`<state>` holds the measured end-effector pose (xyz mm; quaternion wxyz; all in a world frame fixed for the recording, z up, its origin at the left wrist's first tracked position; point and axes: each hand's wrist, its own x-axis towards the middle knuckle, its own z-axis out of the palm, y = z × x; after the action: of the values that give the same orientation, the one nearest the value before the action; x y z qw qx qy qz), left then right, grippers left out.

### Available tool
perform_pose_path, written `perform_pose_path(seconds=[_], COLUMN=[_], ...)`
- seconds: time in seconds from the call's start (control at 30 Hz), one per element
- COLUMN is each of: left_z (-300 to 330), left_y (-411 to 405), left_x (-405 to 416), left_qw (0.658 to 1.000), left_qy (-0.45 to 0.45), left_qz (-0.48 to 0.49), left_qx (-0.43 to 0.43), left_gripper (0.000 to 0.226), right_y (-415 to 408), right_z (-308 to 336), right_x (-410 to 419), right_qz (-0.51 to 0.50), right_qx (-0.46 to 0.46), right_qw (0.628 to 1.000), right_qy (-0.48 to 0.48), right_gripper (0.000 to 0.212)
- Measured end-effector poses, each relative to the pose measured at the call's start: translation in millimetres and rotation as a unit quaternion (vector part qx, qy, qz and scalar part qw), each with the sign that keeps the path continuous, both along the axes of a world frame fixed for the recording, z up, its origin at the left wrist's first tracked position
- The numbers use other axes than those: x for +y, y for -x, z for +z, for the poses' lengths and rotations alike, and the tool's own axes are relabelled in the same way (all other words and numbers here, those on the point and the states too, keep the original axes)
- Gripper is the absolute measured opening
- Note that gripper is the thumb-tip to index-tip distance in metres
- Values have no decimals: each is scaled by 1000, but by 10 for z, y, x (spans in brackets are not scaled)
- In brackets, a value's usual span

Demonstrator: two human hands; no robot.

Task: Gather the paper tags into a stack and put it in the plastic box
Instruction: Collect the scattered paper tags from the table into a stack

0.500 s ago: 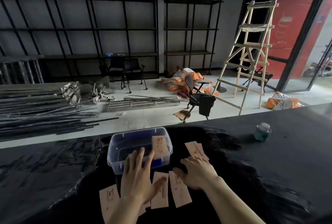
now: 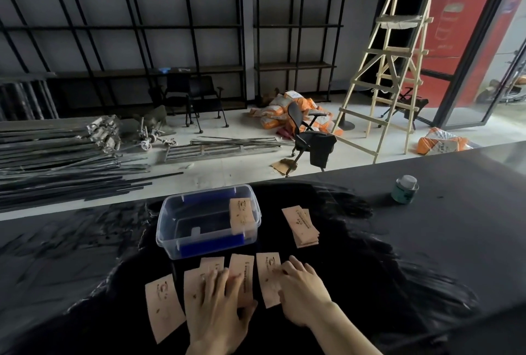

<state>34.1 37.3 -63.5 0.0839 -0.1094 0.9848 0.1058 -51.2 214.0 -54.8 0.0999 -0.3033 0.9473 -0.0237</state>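
Several tan paper tags lie in a row on the dark table in front of me, the leftmost tag (image 2: 163,307) apart from the others. My left hand (image 2: 220,309) lies flat, fingers spread, on the middle tags (image 2: 242,275). My right hand (image 2: 301,292) rests palm down on the edge of the right tag (image 2: 269,278). A clear plastic box (image 2: 170,221) stands just beyond the row, with one tag (image 2: 241,214) leaning inside at its right end. A small stack of tags (image 2: 301,225) lies to the right of the box.
A small green jar with a white lid (image 2: 404,189) stands on the table at the far right. Beyond the table's far edge are the floor, metal bars, chairs, sacks and a wooden ladder (image 2: 392,70).
Both hands have drawn back toward me, away from the box and the right stack, and now press down on the row of tags. The view has tilted.
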Motion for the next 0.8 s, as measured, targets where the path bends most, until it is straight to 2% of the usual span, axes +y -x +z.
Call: perform_pose_path(seconds=[0.1,0.2,0.33,0.43,0.53,0.6,0.63,0.7,0.8], left_z=[55,74,50,33,66,120,149,187,145], left_y=[72,133,168,225,277,305,319,340,324], left_x=[96,268,474,524,516,496,478,444,359], left_qw=[1000,998,998,996,984,976,973,971,957], left_qy=[1,-7,-25,-58,-138,-173,-185,-203,-244], left_qz=[4,-16,21,45,66,58,50,20,6], left_qx=[24,60,48,53,93,121,129,128,159], left_gripper=[71,71,77,75,58,48,46,48,48], right_y=[-42,-81,-103,-97,-38,16,39,75,98], right_z=[-46,-63,-53,-40,-33,-14,-3,-11,-102], right_x=[-18,-23,13,80,169,220,233,255,281], right_qz=[7,4,12,12,-9,-6,10,43,42], right_qx=[8,16,17,22,62,81,88,91,70], right_qw=[1000,1000,999,997,983,978,977,977,979], right_qy=[-12,8,25,74,171,194,193,186,187], right_gripper=[50,41,38,41,56,76,80,75,50])
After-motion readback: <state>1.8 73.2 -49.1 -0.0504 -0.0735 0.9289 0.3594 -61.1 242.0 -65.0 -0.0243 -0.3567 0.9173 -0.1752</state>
